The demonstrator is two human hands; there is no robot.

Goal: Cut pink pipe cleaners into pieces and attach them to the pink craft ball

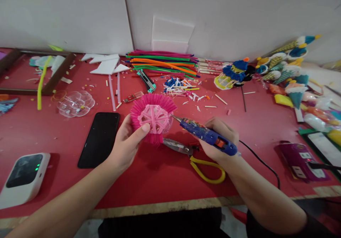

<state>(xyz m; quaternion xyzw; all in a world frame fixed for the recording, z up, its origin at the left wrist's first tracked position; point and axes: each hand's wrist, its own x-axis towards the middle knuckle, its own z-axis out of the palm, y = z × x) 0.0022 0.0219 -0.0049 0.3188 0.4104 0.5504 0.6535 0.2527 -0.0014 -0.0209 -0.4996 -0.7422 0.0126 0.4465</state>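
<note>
so the pink fringed piece (153, 114) is up over the middle of the red table (149, 188), left hand (125, 144) fingers pinching it from about 8 o'clock. right hand (221, 127) has its fingers wrapped round a blue glue gun (198, 129), tip right by the piece's 3 o'clock edge. further out there's scissors (176, 146) at 4, black phone (98, 140) at 8, pipe cleaners (162, 64) at 12.

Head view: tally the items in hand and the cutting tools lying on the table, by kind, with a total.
Items in hand: 2 (pink fringed piece in the left hand, blue glue gun in the right hand)
Cutting tools on the table: 2 (yellow-handled scissors, teal-and-black box cutter)
Total: 4
</note>
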